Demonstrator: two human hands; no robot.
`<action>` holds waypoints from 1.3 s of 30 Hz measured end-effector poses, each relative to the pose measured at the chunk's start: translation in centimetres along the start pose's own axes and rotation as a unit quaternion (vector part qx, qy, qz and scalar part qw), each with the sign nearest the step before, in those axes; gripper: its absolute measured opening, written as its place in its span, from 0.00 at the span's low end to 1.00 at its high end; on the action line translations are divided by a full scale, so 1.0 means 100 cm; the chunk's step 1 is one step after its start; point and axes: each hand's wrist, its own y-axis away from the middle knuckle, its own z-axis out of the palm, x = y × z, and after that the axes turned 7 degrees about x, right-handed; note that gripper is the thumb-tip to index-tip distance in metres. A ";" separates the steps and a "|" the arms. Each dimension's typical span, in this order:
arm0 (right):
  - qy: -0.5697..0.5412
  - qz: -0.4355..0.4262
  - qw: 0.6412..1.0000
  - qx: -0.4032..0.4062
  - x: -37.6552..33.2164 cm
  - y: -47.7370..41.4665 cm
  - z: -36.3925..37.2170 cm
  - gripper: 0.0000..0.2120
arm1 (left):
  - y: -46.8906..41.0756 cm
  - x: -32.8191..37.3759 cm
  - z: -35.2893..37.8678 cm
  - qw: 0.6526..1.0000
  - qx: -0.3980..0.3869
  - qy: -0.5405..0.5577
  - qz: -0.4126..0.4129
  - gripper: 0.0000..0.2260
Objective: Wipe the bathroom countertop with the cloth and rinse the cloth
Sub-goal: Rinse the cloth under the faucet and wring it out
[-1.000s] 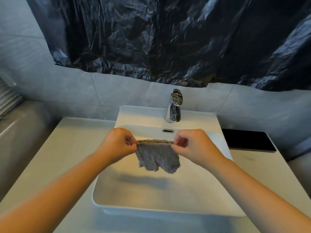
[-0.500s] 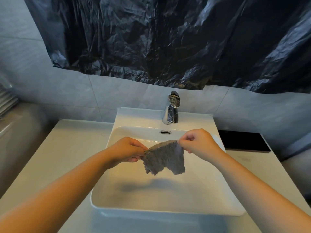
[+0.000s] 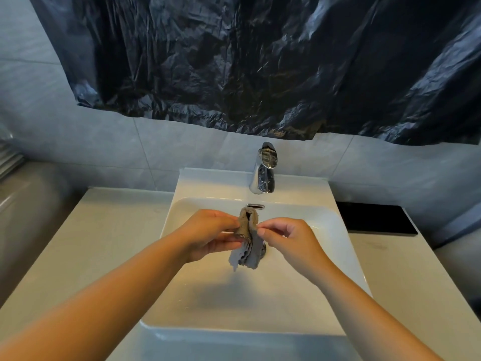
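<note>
A small grey cloth (image 3: 248,246) hangs folded in half over the white basin (image 3: 260,308). My left hand (image 3: 210,234) pinches it from the left. From the right, my right hand (image 3: 289,238) grips the other side with fingertips at the fold. Its lower corners dangle just above the drain, which is mostly hidden behind it. The chrome tap (image 3: 264,173) stands at the back of the basin, and no water is running. The pale countertop (image 3: 99,246) lies on both sides of the basin.
A flat black rectangular object (image 3: 374,217) lies on the counter at the back right. Crumpled black plastic sheeting (image 3: 260,61) covers the wall above the tap. A grey ledge (image 3: 28,201) runs along the left side.
The cloth was stretched flat between my two hands; both hands have come together and folded it into a narrow bundle over the drain.
</note>
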 end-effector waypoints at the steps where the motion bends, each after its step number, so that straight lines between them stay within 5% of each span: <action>1: 0.004 -0.005 1.000 -0.006 0.001 0.002 0.003 0.06 | 0.000 0.002 0.001 1.000 0.002 0.001 -0.005 0.09; 5: 0.003 0.000 0.999 -0.037 0.004 0.005 0.008 0.07 | -0.002 0.003 0.006 0.998 0.048 -0.039 -0.028 0.18; 9: -0.003 0.000 0.997 -0.074 0.006 0.011 0.005 0.11 | -0.003 -0.001 0.005 0.997 0.065 -0.031 -0.028 0.16; 14: -0.037 0.034 0.999 0.021 0.018 0.006 -0.010 0.08 | 0.002 -0.004 -0.003 1.000 0.008 -0.028 0.009 0.11; 17: -0.049 0.109 0.993 -0.019 0.030 -0.001 -0.007 0.13 | 0.009 0.000 -0.010 0.999 -0.045 -0.022 0.021 0.11; 21: -0.205 0.206 0.949 -0.120 0.036 -0.003 0.011 0.24 | 0.015 0.003 -0.016 0.993 -0.100 0.047 0.030 0.12; 25: -0.309 0.239 0.907 -0.157 0.033 0.000 0.023 0.23 | 0.016 0.004 -0.021 0.992 -0.105 0.058 0.026 0.12; 32: -0.097 0.157 0.982 -0.043 0.029 -0.001 0.026 0.21 | 0.008 -0.002 -0.035 0.994 -0.098 0.010 -0.042 0.22; 35: -0.049 0.111 0.992 -0.030 0.027 0.000 0.027 0.19 | 0.006 -0.002 -0.035 0.985 -0.128 -0.064 -0.092 0.31; 39: -0.038 0.086 0.995 -0.042 0.021 0.000 0.026 0.15 | 0.000 0.001 -0.034 0.955 -0.210 -0.158 -0.140 0.28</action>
